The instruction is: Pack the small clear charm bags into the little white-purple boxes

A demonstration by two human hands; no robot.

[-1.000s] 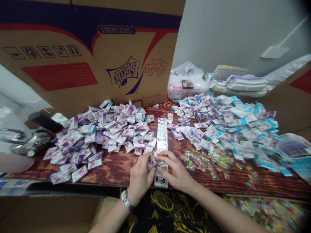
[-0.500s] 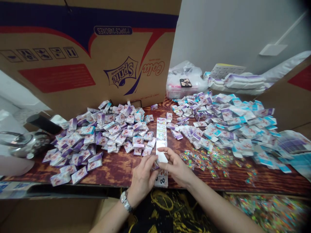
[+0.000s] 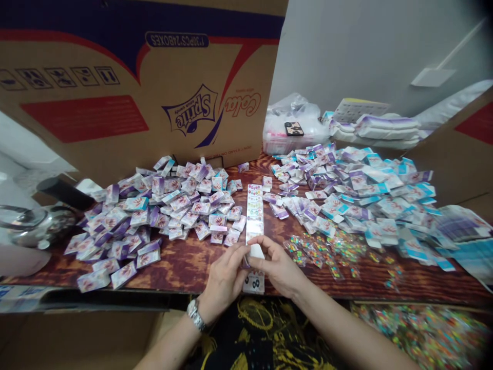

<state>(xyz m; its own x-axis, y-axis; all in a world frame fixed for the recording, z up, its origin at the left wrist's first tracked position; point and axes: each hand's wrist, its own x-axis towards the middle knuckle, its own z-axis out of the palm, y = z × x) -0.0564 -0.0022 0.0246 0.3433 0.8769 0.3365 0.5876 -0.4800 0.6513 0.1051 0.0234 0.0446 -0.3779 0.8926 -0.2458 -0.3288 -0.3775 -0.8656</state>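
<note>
Near the front edge of the tabletop (image 3: 185,262), centre: left hand (image 3: 227,275) and right hand (image 3: 279,264) both pinched on one small box (image 3: 256,252), white flap showing, rest mostly hidden. Box is over a printed strip (image 3: 254,221); can't tell if touching. Box pile (image 3: 181,203) to the left, loose cartons (image 3: 365,185) right, colourful packets (image 3: 346,249) near right hand.

Two hands (image 3: 227,273) (image 3: 280,268), one wristwatch (image 3: 195,314), one kettle (image 3: 45,225), one phone (image 3: 294,128); small boxes (image 3: 124,275): dozens, overlapping.
</note>
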